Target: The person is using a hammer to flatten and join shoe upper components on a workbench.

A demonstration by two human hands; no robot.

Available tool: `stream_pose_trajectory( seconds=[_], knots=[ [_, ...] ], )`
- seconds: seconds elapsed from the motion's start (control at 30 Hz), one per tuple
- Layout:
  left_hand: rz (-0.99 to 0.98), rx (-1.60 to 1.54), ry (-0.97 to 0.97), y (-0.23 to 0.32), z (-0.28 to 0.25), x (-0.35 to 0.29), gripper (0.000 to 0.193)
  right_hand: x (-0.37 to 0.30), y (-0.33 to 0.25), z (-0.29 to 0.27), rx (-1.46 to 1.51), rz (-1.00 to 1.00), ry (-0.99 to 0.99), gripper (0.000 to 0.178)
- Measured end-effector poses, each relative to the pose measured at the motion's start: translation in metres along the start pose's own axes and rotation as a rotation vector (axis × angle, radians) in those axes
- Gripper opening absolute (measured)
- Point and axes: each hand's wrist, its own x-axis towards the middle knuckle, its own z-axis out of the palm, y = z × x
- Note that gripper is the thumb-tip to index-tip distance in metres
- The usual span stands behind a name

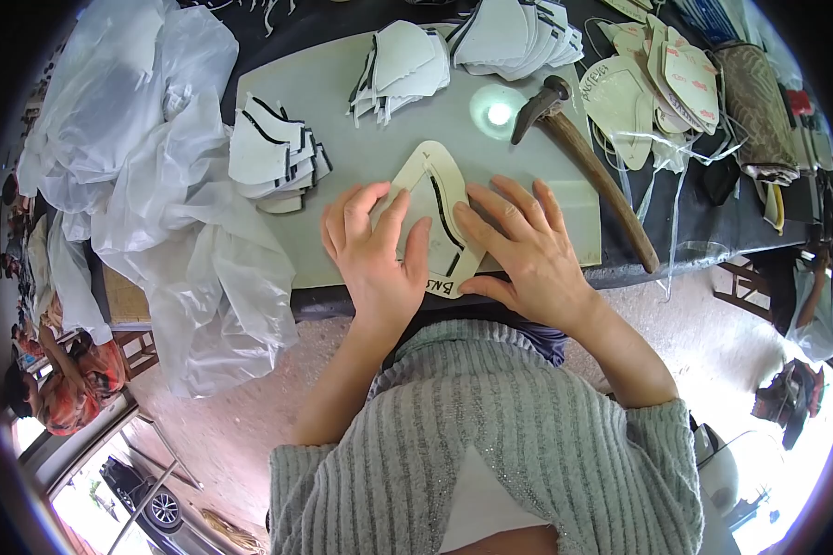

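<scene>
A cream pattern piece [421, 165] with a pointed far end lies on the grey work board [319, 83] in front of me. On it sits a white piece [424, 222] with a curved black strip along one side. My left hand [372, 250] rests over its left side, fingers bent a little and apart, thumb near the white piece. My right hand [528, 245] lies against the right edge, fingers spread, with the thumb by the near end. Neither hand grips anything that I can see. Part of the pattern is hidden under the fingers.
A hammer [588, 157] with a wooden handle lies to the right. Stacks of white black-edged pieces stand at left [273, 157], far middle [403, 65] and far right [509, 37]. Cream patterns [657, 79] pile up at the right. Crumpled clear plastic [167, 185] covers the left side.
</scene>
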Motion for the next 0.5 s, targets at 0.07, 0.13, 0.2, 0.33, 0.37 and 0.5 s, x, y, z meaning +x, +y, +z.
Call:
stream_pose_trajectory(
  seconds=[0.07, 0.13, 0.2, 0.33, 0.37, 0.5],
  knots=[
    [-0.018, -0.068, 0.006, -0.001, 0.002, 0.001, 0.03, 0.003, 0.006, -0.007, 0.051, -0.059, 0.014, 0.071],
    [-0.01, -0.079, 0.001, -0.004, 0.003, -0.001, 0.03, 0.007, 0.027, -0.019, 0.058, -0.021, 0.241, 0.056],
    [-0.03, -0.066, 0.008, -0.006, 0.001, -0.004, 0.031, 0.021, 0.04, -0.039, -0.058, 0.11, 0.377, 0.05],
    [-0.017, -0.07, 0.011, -0.002, 0.006, 0.001, 0.032, 0.021, 0.073, -0.032, -0.255, 0.314, 0.282, 0.049],
    [-0.019, -0.071, 0.013, -0.002, 0.007, 0.001, 0.032, 0.022, 0.076, -0.034, -0.283, 0.316, 0.254, 0.049],
    [-0.032, -0.053, 0.012, -0.002, 0.004, 0.0, 0.031, 0.031, 0.069, -0.053, -0.072, 0.214, 0.318, 0.027]
  ],
)
